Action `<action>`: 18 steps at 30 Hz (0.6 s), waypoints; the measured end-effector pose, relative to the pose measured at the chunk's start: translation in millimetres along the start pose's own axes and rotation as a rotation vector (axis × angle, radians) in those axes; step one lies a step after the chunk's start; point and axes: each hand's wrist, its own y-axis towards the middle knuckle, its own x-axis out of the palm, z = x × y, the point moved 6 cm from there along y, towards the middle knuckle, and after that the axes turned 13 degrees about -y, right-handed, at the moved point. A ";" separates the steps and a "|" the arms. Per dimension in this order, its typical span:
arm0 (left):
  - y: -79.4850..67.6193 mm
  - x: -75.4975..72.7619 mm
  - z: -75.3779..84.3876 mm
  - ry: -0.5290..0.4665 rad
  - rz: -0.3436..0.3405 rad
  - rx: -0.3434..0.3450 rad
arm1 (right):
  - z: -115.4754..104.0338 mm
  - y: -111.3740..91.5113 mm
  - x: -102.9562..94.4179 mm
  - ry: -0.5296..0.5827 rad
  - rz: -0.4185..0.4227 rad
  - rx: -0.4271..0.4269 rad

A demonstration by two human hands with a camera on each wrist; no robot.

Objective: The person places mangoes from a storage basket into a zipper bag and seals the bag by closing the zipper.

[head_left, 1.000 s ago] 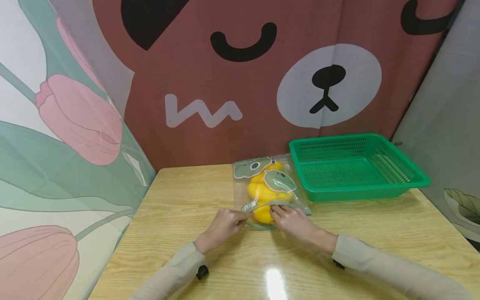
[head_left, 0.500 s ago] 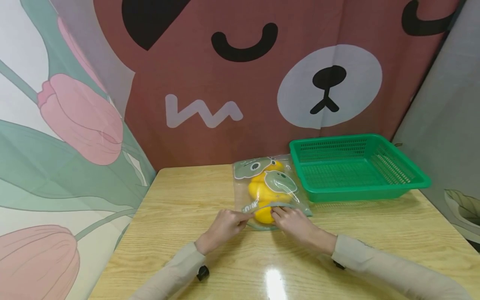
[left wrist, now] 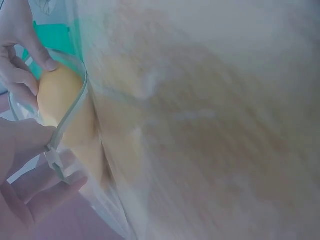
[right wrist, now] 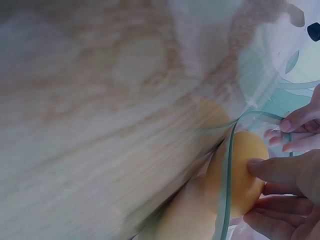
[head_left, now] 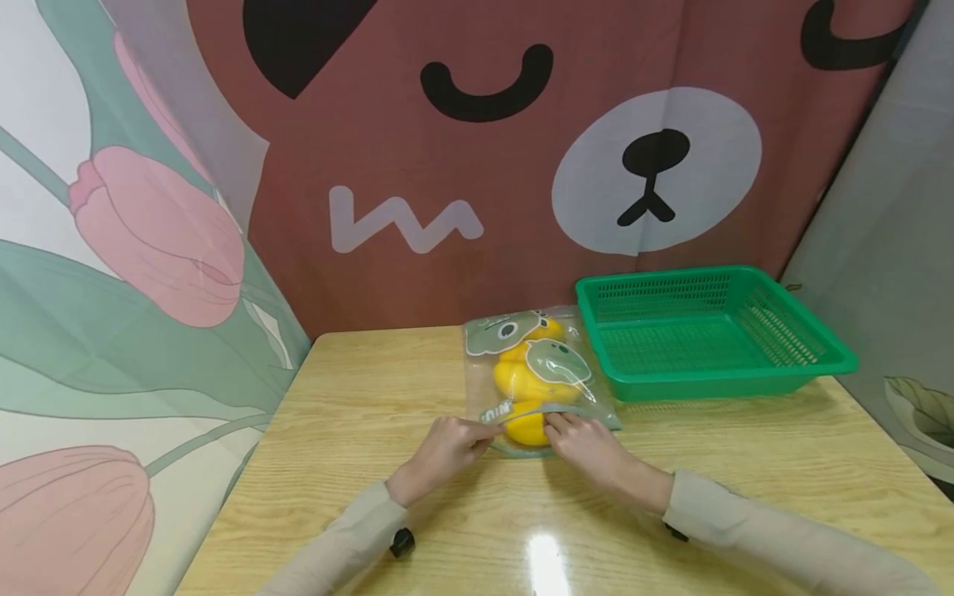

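Observation:
A clear zip bag (head_left: 599, 401) with green printed animal shapes lies on the table, holding several smooth yellow, fruit-like pieces (head_left: 522, 378). My left hand (head_left: 450, 439) pinches the near left of the bag's mouth, beside the zip slider (left wrist: 53, 159) in the left wrist view. At the mouth's right side is my right hand (head_left: 585, 443). In the right wrist view its thumb lies on the nearest rounded yellow piece (right wrist: 240, 172), with the other fingers curled under it. The green zip strip (right wrist: 229, 175) arches around that piece, and the mouth stands parted.
A green perforated basket (head_left: 715, 385) stands at the back right, close beside the bag. The wooden table (head_left: 358, 389) ends at a curtain (head_left: 387, 290) with a bear print. A flower-print curtain (head_left: 224, 364) borders the left side.
My right hand has shifted slightly to the right at the bag's mouth, and a bit more of the nearest yellow piece shows. The left hand keeps its place.

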 end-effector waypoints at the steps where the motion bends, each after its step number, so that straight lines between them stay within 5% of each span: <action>1: -0.4 -0.1 0.0 -0.006 -0.002 -0.002 | -0.3 -0.3 -0.7 -0.005 0.006 0.000; 18: -3.9 -2.3 -0.2 -0.024 0.032 0.054 | -5.5 4.5 -17.6 0.035 0.099 -0.070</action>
